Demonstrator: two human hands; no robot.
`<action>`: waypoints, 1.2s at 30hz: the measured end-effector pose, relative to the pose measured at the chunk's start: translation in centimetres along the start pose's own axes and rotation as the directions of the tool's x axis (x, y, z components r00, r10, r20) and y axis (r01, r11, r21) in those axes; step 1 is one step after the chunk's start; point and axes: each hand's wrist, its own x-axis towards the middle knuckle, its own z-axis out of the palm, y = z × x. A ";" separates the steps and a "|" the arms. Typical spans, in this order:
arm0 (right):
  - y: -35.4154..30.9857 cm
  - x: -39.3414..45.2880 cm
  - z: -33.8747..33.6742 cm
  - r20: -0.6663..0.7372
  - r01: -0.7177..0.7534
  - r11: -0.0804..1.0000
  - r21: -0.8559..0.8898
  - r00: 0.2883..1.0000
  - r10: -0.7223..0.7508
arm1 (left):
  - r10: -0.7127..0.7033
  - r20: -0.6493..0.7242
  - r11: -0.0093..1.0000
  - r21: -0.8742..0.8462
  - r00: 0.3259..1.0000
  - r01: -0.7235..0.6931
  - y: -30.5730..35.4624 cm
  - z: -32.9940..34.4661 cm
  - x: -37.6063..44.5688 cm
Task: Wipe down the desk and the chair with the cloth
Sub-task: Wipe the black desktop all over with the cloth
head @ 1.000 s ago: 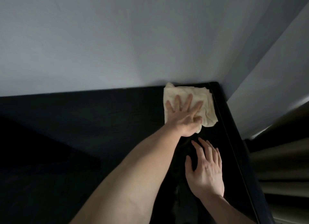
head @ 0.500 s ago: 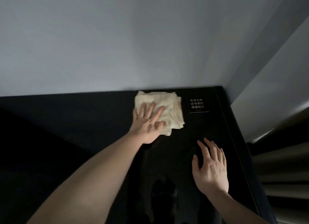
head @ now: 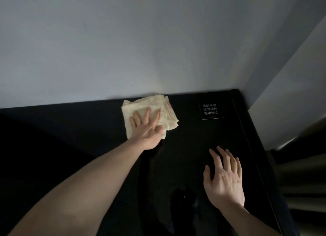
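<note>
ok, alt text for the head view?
A left hand presses a folded cream cloth flat on a glossy black desk near the wall, while the right hand rests open on the desk beside a small printed label.

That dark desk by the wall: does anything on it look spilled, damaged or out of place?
Nothing stands out. The desk shows no spill or crack. The left hand presses the folded cloth flat near the wall; the right hand rests open. The small sign sits straight in the corner.

Cloth [head: 151,110] partly under hand; desk [head: 194,133] cut off at btm.
</note>
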 end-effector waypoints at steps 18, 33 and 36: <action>-7.0 -1.2 0.5 0.105 0.163 0.987 -0.012 0.981 -0.161 | 0.236 -0.084 0.972 0.008 0.968 -0.236 -0.2 2.9 -3.5; -28.6 -8.6 8.1 0.301 0.308 0.946 0.098 0.897 -0.323 | -0.068 -0.082 0.993 -0.101 0.994 0.060 -29.8 0.3 -10.1; -33.1 -9.5 10.4 0.309 0.329 0.936 0.123 0.884 -0.351 | -0.135 -0.090 0.986 -0.112 0.987 0.125 -36.4 0.0 -11.0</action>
